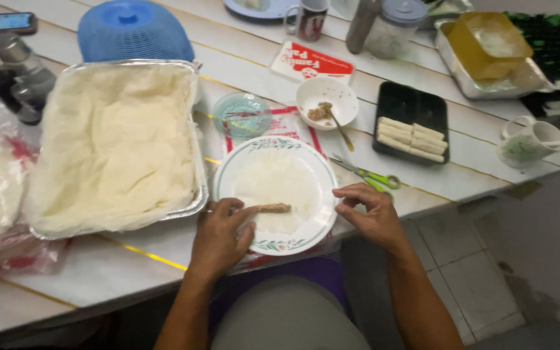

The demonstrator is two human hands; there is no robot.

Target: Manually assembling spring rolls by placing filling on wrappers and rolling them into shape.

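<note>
We see a thin strip of brown filling [273, 208] lying on a pale round wrapper [279, 188] on a white plate [326, 223] near the table's near edge. Its long axis runs left to right, parallel to that edge. Our left hand [220, 234] rests on the plate's left rim, forefinger and thumb pinching the wrapper by the strip's left end. Our right hand [369, 209] hovers at the right rim, fingers loosely curled, holding nothing. Green-handled scissors [367, 175] lie just beyond it.

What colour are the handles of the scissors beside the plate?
Bright green, on the metal scissors, seen in the head view.
</note>
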